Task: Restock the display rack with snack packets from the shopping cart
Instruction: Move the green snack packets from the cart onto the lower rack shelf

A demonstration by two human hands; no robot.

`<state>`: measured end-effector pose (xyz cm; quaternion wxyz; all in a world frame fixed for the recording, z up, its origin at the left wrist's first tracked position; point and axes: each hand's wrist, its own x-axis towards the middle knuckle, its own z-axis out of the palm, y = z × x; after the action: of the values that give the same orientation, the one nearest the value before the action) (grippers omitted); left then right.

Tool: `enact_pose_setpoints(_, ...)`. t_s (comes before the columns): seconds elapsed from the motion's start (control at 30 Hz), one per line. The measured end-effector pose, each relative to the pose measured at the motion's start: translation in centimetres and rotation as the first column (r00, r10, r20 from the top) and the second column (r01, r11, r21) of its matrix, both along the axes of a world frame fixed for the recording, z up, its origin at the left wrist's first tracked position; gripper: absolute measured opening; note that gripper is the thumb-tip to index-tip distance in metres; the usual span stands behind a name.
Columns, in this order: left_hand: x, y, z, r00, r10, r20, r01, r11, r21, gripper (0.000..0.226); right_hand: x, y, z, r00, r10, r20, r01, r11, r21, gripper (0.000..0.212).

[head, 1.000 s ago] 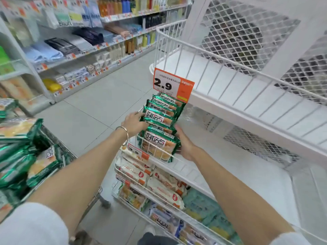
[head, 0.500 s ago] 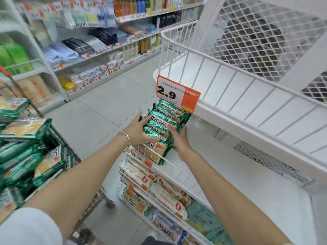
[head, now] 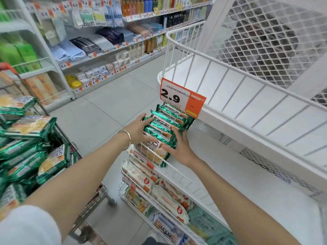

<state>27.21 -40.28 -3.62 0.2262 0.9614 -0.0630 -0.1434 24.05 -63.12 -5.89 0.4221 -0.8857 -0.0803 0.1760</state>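
A person's L hand (head: 139, 129) & R hand (head: 178, 147) bracket a row of green snack packets (head: 168, 121) standing on edge at the front-left corner of the white display rack (head: 221, 156), just below a "2.9" price tag (head: 182, 98). Fingers of both hands lie fairly straight, pressed flat vs. the row's two sides, R thumb spread across the front packet. Spare packets (head: 44, 161) sit heaped in the shopping cart (head: 93, 198) at left; bracelet (head: 126, 138) on L wrist.

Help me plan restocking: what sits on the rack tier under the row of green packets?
White packets with red logos lie there, side by side. The shelf above covers their far ends, so how far back they reach is hidden.
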Motion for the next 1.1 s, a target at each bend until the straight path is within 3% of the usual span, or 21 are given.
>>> enact_pose_setpoints(0.1, 0.0, -0.4, -0.3, 0.998, 0.006, 0.056, -0.009, 0.998, 0.054, 0.103, 0.2, 0.6, 0.2, 0.999, -0.04, 0.025, 0.04, 0.999, -0.011, 0.086)
enact_pose_setpoints(0.2, -0.8, 0.2, -0.5, 0.996, 0.056, 0.074, -0.056, 0.998, 0.002, 0.109, -0.2, 0.7, 0.5, 0.997, -0.061, 0.043, 0.064, 0.996, -0.054, 0.088)
enact_pose_setpoints(0.3, -2.9, 2.1, -0.8, 0.986, 0.159, 0.054, -0.154, 0.984, -0.091, 0.11, -1.8, 1.2, 0.6, 0.945, -0.091, 0.313, 0.159, 0.967, -0.198, 0.083)
enact_pose_setpoints(0.4, -5.7, 5.8, -1.2, 0.962, 0.273, -0.023, -0.273, 0.951, -0.144, 0.099, -3.2, 3.1, 0.8, 0.833, 0.048, 0.551, 0.129, 0.952, -0.278, 0.064)
enact_pose_setpoints(0.57, -11.7, 14.1, -0.9, 0.91, 0.411, -0.049, -0.414, 0.903, -0.112, 0.07, -5.3, 10.6, 1.1, 0.804, 0.289, 0.52, -0.044, 0.901, -0.432, 0.06)
enact_pose_setpoints(0.87, -23.9, 28.5, 0.8, 0.762, 0.644, -0.071, -0.646, 0.762, -0.027, 0.06, -11.5, 26.9, 0.7, 0.774, 0.52, 0.36, -0.348, 0.826, -0.445, 0.054)
enact_pose_setpoints(1.1, -29.8, 36.8, -0.3, 0.615, 0.789, -0.016, -0.788, 0.612, -0.066, 0.05, -12.7, 35.5, -1.0, 0.743, 0.637, 0.205, -0.506, 0.735, -0.452, 0.056)
